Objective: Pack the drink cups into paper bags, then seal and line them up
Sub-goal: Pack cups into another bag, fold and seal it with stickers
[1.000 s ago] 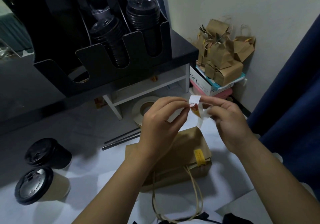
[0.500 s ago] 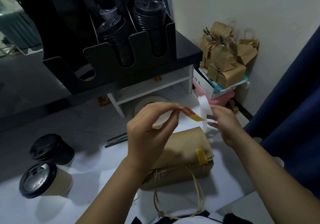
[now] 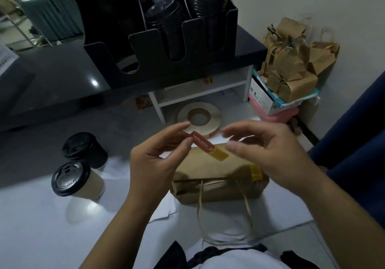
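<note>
Paper bag (image 3: 210, 170) is laid folded on the tabletop (image 3: 52, 227) just beneath the grip, ready for sealing. A seal sticker (image 3: 205, 145) is pinched at one end by the left hand (image 3: 154, 164), likely to keep it unstuck; the right hand (image 3: 270, 154) is released beside it.

Both forearms angle in from below, palms facing each other. Left hand (image 3: 158, 162) pinches one end of a sticker (image 3: 205, 144) between thumb and fingertip. Right hand (image 3: 268, 154) is loose and a bit blurry, fingers spread, thumb tip just beside the sticker's free end.
</note>
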